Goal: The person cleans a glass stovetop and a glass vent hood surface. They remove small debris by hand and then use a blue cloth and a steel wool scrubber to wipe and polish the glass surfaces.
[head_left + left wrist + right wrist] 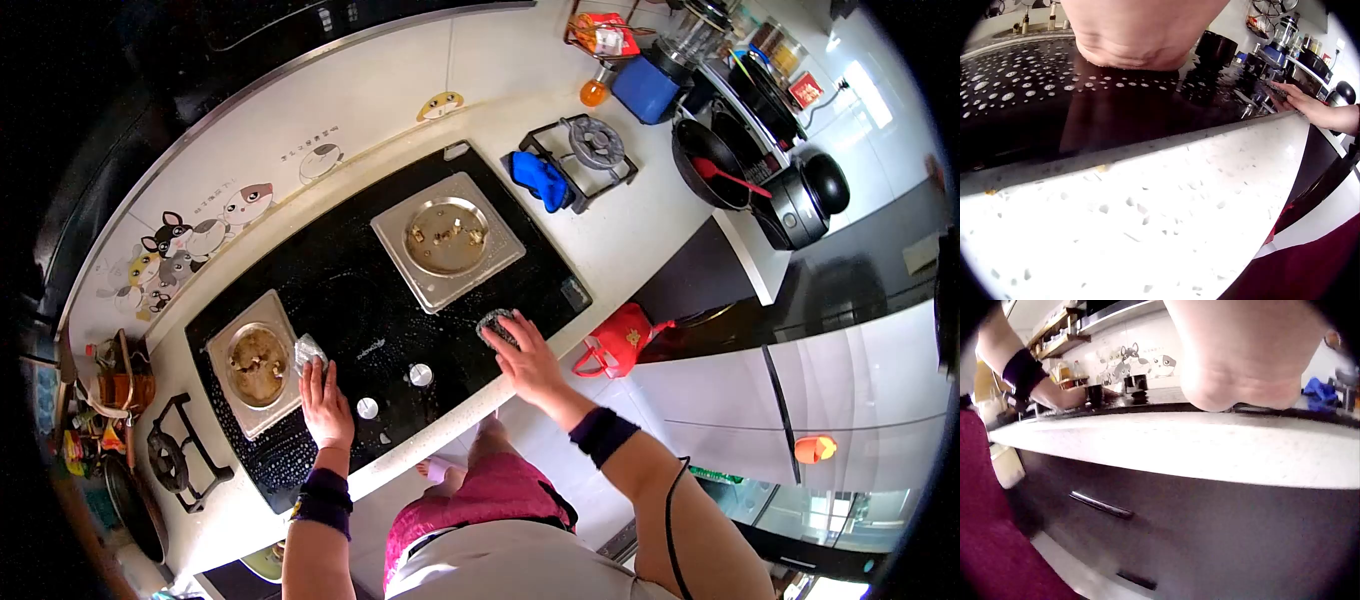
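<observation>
**While suds speckle the glass, both hands work the hob**

Where the black glass hob (370,300) meets the pale worktop (640,230), the person leans in with both hands down on it. The right hand (527,362) lies flat over a dark round scouring pad (493,324) at the hob's front right edge. Its fingers are spread and nearly straight, pressing the pad rather than closing round it. The left hand (325,400) rests on a pale folded cloth (308,352) just beside the left burner plate (222,372). Those fingers lie together and fairly straight on top, and I can see no curl under the cloth. Each wrist view is largely blocked by the hand itself.

Droplets dot the glass. The left burner plate and the right burner plate (395,232) both hold brown crumbs. A pan support (595,145) sits off on the worktop beyond.

Scrubbing the glass looks to be the step in hand, with the plates not yet cleaned. A next stroke would call for firm, flat pressure, steering round the knobs (421,374) and keeping the pad from sliding off the front edge.
</observation>
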Tool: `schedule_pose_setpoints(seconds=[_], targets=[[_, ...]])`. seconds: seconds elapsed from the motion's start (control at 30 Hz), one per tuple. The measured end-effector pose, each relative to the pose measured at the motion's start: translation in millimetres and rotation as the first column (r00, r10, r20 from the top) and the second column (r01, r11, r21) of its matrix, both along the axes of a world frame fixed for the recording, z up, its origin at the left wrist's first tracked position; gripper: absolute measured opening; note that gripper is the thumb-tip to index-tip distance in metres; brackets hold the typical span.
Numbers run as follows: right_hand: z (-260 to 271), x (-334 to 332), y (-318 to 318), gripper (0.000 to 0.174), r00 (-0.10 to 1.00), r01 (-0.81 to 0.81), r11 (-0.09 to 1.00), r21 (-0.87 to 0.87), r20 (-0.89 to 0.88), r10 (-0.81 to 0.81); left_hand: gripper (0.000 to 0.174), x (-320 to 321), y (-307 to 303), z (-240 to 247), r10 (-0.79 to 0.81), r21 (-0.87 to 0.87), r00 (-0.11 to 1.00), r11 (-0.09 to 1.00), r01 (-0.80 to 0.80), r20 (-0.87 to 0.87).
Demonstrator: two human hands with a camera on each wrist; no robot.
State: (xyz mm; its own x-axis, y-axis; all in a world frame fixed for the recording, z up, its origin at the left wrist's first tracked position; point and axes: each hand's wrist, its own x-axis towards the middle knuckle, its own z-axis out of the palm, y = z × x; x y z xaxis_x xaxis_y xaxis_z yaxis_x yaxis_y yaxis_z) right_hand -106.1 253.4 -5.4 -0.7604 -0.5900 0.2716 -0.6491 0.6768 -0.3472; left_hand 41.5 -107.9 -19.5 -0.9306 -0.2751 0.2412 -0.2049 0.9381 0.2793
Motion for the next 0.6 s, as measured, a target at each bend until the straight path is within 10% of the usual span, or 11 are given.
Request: schedule_pose_setpoints(seconds=[0.17,0.43,0.6], targets=[[-3,-86,51,0.052,0.943,0.319,0.947,0.032,-0.107,-0.314,0.055,0,-1,-6,0.001,-0.041,1.000,0.999,-0.001,-0.003],[-1,-7,23,0.059,0.997,0.062,0.997,0.045,0.040,-0.064,0.058,-3,1,-2,-0.003,-0.028,1.000,1.000,0.003,0.007],[-2,-133,12,0.050,0.969,0.234,0.972,-0.002,-0.082,-0.233,0.060,-3,4,0,-0.003,-0.035,0.999,0.999,0.004,0.038]])
